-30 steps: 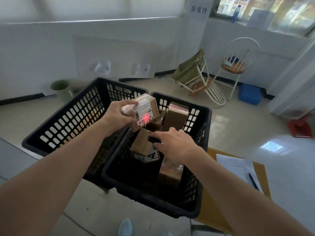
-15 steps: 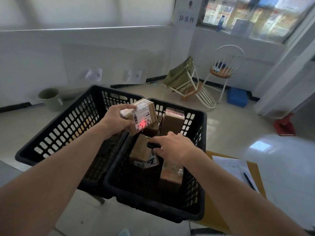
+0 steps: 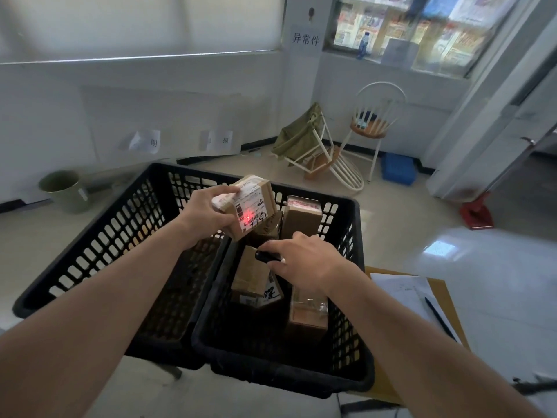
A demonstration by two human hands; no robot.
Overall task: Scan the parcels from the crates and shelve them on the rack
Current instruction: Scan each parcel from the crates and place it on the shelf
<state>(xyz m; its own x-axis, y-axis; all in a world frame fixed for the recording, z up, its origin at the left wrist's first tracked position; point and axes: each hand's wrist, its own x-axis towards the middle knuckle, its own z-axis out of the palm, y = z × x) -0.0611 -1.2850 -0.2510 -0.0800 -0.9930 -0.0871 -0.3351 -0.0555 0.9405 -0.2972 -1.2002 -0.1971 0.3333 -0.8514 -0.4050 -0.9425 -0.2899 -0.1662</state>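
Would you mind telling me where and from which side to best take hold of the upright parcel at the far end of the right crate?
Grip the upright parcel by its taped top end, coming from above. It stands on end against the right crate far wall, so only its top is free; the wall and neighbouring boxes block its sides.

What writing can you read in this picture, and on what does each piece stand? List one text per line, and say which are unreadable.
"异常件": white wall sign beside the window.
"1512", handwritten, last digit unsure: shipping label of the parcel held by the left hand.
"期": paper sheet on the wall.
Printed label text and barcodes: too small.
Second wall sheet, black brushwork on a crate parcel, window posters: blurred.
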